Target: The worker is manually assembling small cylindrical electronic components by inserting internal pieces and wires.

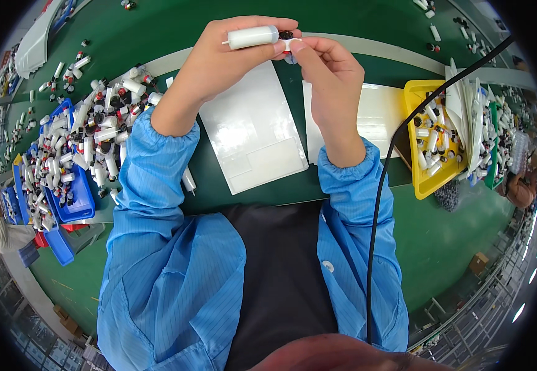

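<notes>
My left hand (pixel 222 52) is closed around a white cylinder (pixel 253 37) with a translucent end and a thin tip, lying crosswise in the fingers. At the left fingertips is a small part with a black round top (pixel 286 35). My right hand (pixel 333 77) meets it there, its thumb and forefinger pinching a small white piece (pixel 292 44) against that part. A bit of red and something clear show just under the fingertips, partly hidden. Below the hands, a white glossy sheet (pixel 253 133) lies on the green table (pixel 185 173).
To the left, many white cylinders with black and red ends (pixel 104 123) are heaped, partly in blue bins (pixel 80 198). A yellow bin (pixel 426 179) with similar parts stands at right. A second white sheet (pixel 377 114) lies beside it. A black cable (pixel 380 204) crosses the view's right side.
</notes>
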`<state>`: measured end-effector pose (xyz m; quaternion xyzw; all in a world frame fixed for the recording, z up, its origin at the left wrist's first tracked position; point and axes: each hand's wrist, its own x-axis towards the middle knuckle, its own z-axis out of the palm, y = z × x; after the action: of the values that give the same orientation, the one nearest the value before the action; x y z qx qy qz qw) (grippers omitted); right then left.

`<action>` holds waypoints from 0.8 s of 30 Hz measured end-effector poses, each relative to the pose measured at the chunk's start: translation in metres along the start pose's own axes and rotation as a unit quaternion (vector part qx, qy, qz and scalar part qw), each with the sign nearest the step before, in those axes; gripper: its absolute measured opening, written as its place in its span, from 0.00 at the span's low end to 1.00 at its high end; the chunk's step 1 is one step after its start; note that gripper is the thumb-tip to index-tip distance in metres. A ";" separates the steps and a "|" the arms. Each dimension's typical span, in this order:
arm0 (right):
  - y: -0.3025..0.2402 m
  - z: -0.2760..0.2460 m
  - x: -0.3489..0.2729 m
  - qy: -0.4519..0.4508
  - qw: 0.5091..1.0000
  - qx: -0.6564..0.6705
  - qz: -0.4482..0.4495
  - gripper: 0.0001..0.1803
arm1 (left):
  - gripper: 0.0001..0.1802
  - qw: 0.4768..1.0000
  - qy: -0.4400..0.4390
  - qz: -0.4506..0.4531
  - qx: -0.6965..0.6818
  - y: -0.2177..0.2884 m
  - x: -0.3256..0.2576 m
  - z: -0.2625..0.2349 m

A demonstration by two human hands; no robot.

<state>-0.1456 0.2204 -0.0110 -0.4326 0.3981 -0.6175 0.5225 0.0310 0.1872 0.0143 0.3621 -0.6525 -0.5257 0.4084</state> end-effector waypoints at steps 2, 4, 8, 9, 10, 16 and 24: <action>-0.001 -0.005 0.000 -0.032 0.999 0.021 0.022 0.14 | 0.19 1.000 -0.013 -0.014 -0.019 0.000 -0.002 -0.002; 0.004 -0.006 0.002 -0.044 0.995 0.082 0.039 0.20 | 0.19 0.998 -0.043 0.027 -0.024 -0.007 0.001 -0.003; 0.012 -0.022 0.021 -0.228 0.935 0.234 0.141 0.22 | 0.18 0.994 -0.082 0.021 -0.073 -0.005 0.001 -0.001; 0.015 -0.026 0.022 -0.283 0.905 0.288 0.137 0.18 | 0.19 0.991 -0.093 0.005 -0.098 -0.001 0.000 0.000; 0.014 -0.025 0.021 -0.297 0.894 0.303 0.146 0.18 | 0.21 0.983 -0.111 0.004 -0.148 -0.004 0.000 0.001; -0.007 -0.014 -0.004 -0.226 0.967 0.078 0.087 0.21 | 0.24 0.980 -0.107 0.031 -0.165 0.004 -0.011 -0.027; -0.007 0.001 -0.101 -0.405 0.771 -0.485 -0.070 0.11 | 0.23 0.900 0.105 -0.111 0.407 -0.015 -0.010 -0.199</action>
<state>-0.1391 0.3209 -0.0162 -0.8654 0.3650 -0.1441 0.3115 0.2175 0.1152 0.0205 0.6202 -0.7184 -0.2152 0.2300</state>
